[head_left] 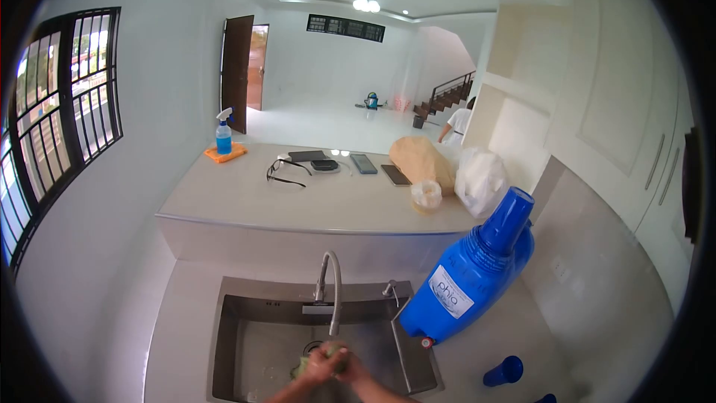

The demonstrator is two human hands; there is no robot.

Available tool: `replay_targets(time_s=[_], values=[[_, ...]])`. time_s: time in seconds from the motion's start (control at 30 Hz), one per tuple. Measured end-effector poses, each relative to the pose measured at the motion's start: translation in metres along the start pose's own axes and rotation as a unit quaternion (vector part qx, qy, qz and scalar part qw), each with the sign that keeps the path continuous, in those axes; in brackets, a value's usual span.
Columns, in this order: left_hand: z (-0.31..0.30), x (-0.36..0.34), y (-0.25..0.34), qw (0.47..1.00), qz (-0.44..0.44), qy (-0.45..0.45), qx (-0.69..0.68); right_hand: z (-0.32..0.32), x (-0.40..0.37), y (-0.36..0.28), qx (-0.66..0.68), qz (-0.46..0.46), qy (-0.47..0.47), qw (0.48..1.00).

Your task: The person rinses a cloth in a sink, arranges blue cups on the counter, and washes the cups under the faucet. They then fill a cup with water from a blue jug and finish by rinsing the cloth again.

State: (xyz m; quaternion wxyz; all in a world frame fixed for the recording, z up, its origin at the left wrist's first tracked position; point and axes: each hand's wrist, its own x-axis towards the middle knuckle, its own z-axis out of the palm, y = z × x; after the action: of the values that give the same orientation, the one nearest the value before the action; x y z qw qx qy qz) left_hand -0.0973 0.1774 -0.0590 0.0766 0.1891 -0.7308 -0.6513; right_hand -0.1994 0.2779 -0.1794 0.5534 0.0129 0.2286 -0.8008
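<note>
My left hand (318, 367) and my right hand (353, 370) are together over the sink basin (257, 343), just below the tip of the curved faucet (335, 291). Both hands are closed around a pale green, soft-looking thing (302, 366), part of which shows at the left beside my fingers. The fingers hide most of it, and blur keeps me from telling its kind. Behind the hands, the round drain (313, 348) is partly visible.
A big blue water jug (462, 283) stands right of the sink, near a blue cup (503, 372). The raised counter (239, 198) holds a spray bottle (224, 134), glasses (283, 172), phones (363, 163) and bags (481, 179). A person (459, 123) is in the far room.
</note>
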Motion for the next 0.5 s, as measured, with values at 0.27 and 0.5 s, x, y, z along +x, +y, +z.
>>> replay_targets(time_s=[0.27,0.5], values=[[0.008,0.052,-0.067,0.95,-0.038,0.206,0.231,0.022,-0.004,0.014,-0.192,0.015,0.282,0.94],[-0.045,0.004,-0.031,0.961,0.056,-0.153,0.225,0.094,-0.048,-0.044,-0.374,0.022,0.025,0.927]])
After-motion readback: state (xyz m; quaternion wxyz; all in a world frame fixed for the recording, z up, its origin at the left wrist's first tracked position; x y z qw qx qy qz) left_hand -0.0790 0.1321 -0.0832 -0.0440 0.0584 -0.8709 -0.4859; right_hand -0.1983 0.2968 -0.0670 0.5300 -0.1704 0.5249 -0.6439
